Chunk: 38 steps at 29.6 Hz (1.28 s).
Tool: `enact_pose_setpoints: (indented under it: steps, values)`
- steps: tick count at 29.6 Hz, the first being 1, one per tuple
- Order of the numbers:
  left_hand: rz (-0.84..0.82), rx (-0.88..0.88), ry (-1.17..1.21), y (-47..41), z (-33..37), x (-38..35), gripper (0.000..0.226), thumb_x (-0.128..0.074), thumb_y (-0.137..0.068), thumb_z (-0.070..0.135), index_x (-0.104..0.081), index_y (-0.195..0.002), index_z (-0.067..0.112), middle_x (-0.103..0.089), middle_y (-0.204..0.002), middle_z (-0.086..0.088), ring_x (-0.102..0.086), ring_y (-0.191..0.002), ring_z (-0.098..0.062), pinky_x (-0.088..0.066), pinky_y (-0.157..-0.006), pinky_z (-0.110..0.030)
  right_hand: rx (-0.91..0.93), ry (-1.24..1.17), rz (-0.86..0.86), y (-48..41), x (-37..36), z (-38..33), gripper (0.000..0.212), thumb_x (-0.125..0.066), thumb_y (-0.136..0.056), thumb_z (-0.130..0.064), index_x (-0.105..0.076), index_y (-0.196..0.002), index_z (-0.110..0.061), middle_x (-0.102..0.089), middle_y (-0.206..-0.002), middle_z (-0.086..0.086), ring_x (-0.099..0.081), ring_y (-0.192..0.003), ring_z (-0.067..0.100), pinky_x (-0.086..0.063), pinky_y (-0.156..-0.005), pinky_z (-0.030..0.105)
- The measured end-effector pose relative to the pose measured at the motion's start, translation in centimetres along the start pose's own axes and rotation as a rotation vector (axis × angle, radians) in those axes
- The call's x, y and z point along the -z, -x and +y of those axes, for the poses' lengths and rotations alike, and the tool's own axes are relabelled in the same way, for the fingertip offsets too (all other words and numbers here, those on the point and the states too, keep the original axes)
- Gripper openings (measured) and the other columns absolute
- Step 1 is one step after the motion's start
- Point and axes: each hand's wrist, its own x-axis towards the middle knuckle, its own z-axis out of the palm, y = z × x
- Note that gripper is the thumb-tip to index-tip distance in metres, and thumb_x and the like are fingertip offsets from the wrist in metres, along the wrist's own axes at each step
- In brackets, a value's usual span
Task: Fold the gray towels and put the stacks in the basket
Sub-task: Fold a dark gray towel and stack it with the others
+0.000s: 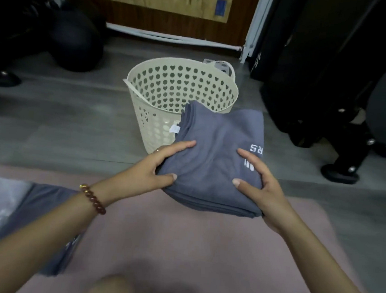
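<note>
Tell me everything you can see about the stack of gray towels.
The towel stack is several folded soft blue-gray towels, layered edges showing along its near and left sides. White lettering marks the top at right; a white tag sticks out at left. The left hand and right hand grip its near corners, thumbs on top, holding it in front of the cream basket.

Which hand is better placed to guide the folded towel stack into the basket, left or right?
Probably left. The left hand grips the towel stack on the side nearest the basket; the right hand grips the far side. Both should carry.
</note>
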Motion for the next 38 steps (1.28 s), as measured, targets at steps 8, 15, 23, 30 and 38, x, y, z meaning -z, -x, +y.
enact_pose_setpoints:
  steps: [8,15,23,30,38]
  values:
    - [-0.067,0.023,0.053,-2.9,3.8,5.2,0.075,-0.065,-0.084,0.003,-0.033,-0.141,0.039,-0.031,-0.148,0.015,-0.029,-0.136,0.003,-0.027,-0.108,-0.013,-0.03,0.111,-0.065,-3.8,0.7,-7.5,0.06,-0.07,-0.078,0.0,-0.054,-0.127,-0.03,-0.054,-0.125,-0.027,-0.054,-0.113,-0.005,-0.046,-0.083,0.01]
    - [-0.06,0.158,0.169,-10.1,4.4,12.1,0.071,-0.066,-0.08,0.007,-0.036,-0.139,0.034,-0.033,-0.146,0.017,-0.034,-0.133,0.004,-0.031,-0.106,-0.013,-0.227,0.047,-0.041,-14.0,0.5,-11.0,0.057,-0.072,-0.077,-0.001,-0.058,-0.124,-0.031,-0.053,-0.132,-0.012,-0.055,-0.116,0.003,-0.049,-0.094,0.023]
    - [-0.184,0.239,0.245,-14.4,6.5,16.8,0.073,-0.065,-0.084,0.003,-0.033,-0.143,0.031,-0.032,-0.149,0.013,-0.033,-0.134,0.002,-0.029,-0.112,-0.023,-0.376,0.058,0.003,-17.9,0.3,-17.0,0.056,-0.073,-0.076,-0.002,-0.058,-0.124,-0.028,-0.054,-0.129,-0.014,-0.056,-0.107,-0.008,-0.048,-0.083,0.013]
    - [-0.101,0.237,0.244,-21.9,2.6,19.6,0.074,-0.065,-0.086,0.006,-0.032,-0.143,0.04,-0.029,-0.148,0.017,-0.031,-0.132,0.009,-0.03,-0.105,-0.01,-0.415,0.053,-0.064,-28.2,2.8,-15.8,0.057,-0.071,-0.078,0.0,-0.056,-0.127,-0.027,-0.052,-0.126,-0.016,-0.056,-0.107,-0.003,-0.05,-0.083,0.014]
    - [0.135,0.423,0.298,-25.4,-6.1,19.1,0.07,-0.06,-0.086,-0.006,-0.033,-0.137,0.034,-0.033,-0.146,0.002,-0.04,-0.118,0.019,-0.036,-0.095,-0.006,-0.583,0.112,-0.294,-42.5,2.0,-6.6,0.053,-0.066,-0.084,-0.002,-0.054,-0.129,-0.027,-0.049,-0.134,-0.001,-0.055,-0.113,0.011,-0.051,-0.09,0.021]
